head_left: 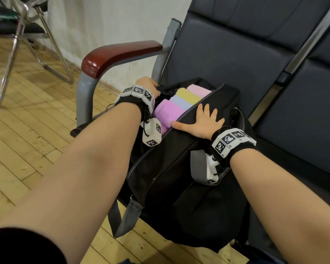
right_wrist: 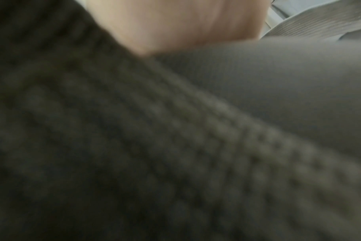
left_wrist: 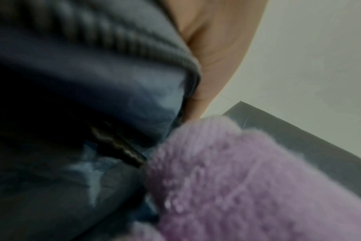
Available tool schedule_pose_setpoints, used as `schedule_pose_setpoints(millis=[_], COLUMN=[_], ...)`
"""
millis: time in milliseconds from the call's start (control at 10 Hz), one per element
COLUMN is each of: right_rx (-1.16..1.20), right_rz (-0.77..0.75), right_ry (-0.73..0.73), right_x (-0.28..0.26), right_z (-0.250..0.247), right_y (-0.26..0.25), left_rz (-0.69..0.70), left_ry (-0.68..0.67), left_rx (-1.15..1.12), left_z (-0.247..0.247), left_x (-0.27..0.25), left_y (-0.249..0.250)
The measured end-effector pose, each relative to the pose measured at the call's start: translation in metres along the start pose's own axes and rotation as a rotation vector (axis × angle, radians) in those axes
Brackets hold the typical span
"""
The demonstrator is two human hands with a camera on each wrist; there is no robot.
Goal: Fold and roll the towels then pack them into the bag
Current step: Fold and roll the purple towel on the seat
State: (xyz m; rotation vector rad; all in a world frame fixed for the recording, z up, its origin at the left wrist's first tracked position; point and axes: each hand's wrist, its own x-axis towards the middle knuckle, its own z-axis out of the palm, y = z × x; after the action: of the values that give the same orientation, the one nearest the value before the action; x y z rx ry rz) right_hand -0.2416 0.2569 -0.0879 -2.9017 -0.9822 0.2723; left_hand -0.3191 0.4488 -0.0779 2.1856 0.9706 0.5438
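Right hand (head_left: pixel 202 125) flat on bag (head_left: pixel 179 180) | left hand (head_left: pixel 148 85) fingers hidden, grip unclear | towels (head_left: pixel 168 111) half-covered

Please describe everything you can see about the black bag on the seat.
The black bag looks like soft woven fabric with grey straps. It lies on a dark padded seat, its top open. Inside, rolled towels sit side by side: purple, blue, yellow, pink. The right hand presses flat on its upper flap; the left hand grips the far edge of the opening.
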Motion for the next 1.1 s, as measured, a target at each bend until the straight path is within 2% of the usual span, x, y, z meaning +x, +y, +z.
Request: schedule_pose_setpoints(millis=[100,200,300,400,600,700,1000,1100], right_rx=[0.001,-0.009,-0.010,-0.012,-0.013,-0.010,0.001,0.001], right_rz=[-0.001,0.001,0.005,0.001,0.003,0.002,0.001,0.000], right_ry=[0.005,0.013,0.015,0.007,-0.002,-0.001,0.000,0.003], right_x=[0.000,0.001,0.001,0.000,0.000,-0.001,-0.001,0.001], right_z=[0.000,0.001,0.002,0.001,-0.001,-0.001,-0.001,0.000], right_y=[0.001,0.001,0.000,0.000,-0.001,-0.001,0.000,0.000], left_rz=[-0.012,0.045,0.038,0.030,-0.080,-0.097,-0.078,-0.011], left_ry=[-0.052,-0.097,-0.022,0.018,0.175,0.213,0.312,0.286], left_rx=[0.091,0.158,0.175,0.073,-0.316,-0.413,-0.520,-0.511], left_z=[0.001,0.006,0.012,0.010,-0.005,-0.009,-0.029,-0.031], left_x=[0.003,0.005,0.008,0.013,0.028,0.027,0.029,0.026], left_y=[0.004,0.006,0.007,0.005,-0.011,-0.007,0.009,0.024])
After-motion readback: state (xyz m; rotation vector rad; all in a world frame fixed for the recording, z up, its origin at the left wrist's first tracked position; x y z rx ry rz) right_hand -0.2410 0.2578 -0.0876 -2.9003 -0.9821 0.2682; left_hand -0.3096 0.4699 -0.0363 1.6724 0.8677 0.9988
